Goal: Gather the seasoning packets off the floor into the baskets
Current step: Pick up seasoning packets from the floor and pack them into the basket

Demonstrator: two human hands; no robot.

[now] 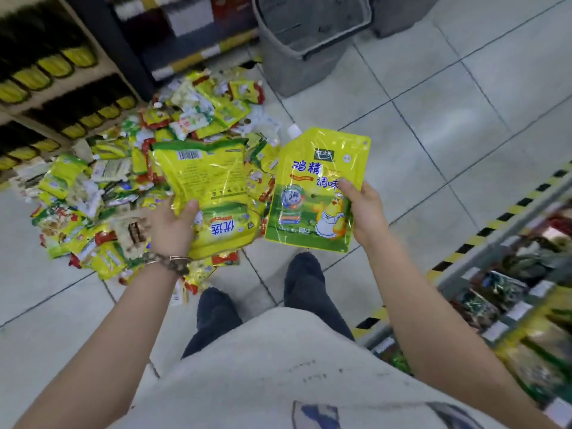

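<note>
the person is wearing a cream, fuzzy-textured top (263, 366) that is carrying a blue-grey print (315, 413) near the bottom of the view, dark navy trousers (216, 317), and a brown beaded bracelet (175, 264) circling the wrist behind the left hand (173, 224).

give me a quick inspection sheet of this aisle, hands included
surface: pale tiled floor
job's things: pile of seasoning packets lies on the floor beside the left shelves; grey basket stands behind it
clutter: nothing seen beyond the pile
grippers: left hand grips yellow packets; right hand pinches a spouted yellow pouch by its edge
cables: nothing seen
surroundings: stocked shelves on the left, another shelf on the right with striped tape along its base
</note>
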